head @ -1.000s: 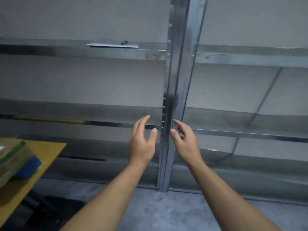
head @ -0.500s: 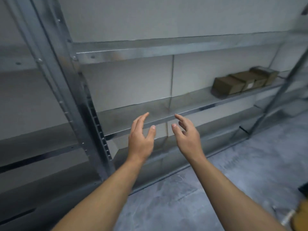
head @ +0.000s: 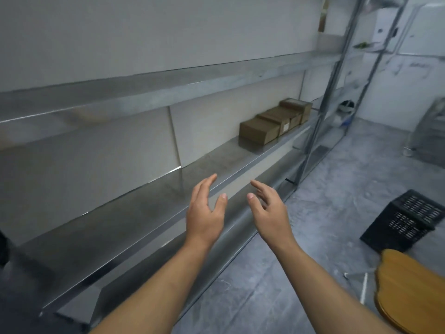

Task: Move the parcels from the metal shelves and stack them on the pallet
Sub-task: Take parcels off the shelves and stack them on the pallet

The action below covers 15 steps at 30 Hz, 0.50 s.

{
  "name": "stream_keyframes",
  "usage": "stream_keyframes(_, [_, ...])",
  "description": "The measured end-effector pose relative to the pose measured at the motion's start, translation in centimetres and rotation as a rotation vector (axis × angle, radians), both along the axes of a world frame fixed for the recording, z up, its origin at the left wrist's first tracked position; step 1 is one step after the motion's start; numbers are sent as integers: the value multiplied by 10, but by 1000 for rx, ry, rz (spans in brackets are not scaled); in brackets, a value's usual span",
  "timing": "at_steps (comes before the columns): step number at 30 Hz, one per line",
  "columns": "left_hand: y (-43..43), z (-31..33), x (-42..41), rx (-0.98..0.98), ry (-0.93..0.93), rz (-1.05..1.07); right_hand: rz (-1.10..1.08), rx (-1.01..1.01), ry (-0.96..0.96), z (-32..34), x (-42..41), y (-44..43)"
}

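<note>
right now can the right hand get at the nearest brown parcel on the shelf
Probably not from here. The right hand hovers open near the shelf edge, while the nearest parcel sits much farther along the shelf. Nothing lies between them, so stepping closer should do it.

Parcels sit in a row at the shelf's far right end; a crate stands on the floor to the right.

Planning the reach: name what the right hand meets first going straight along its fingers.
The right hand probably meets the front edge of the metal shelf; the cardboard parcels lie off that line.
</note>
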<state>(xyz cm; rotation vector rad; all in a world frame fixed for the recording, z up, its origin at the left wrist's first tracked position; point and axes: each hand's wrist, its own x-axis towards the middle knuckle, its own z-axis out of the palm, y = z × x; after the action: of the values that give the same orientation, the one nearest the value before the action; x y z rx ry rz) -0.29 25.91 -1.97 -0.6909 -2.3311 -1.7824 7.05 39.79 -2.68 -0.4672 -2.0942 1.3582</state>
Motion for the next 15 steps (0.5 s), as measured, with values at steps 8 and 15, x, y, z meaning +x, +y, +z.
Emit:
stream_keyframes(8, [58, -1, -68, 2, -17, -136, -126, -35, -6, 2, -48, 46])
stream_keyframes(15, [119, -3, -95, -25, -33, -230, -205, -50, -33, -2, -67, 99])
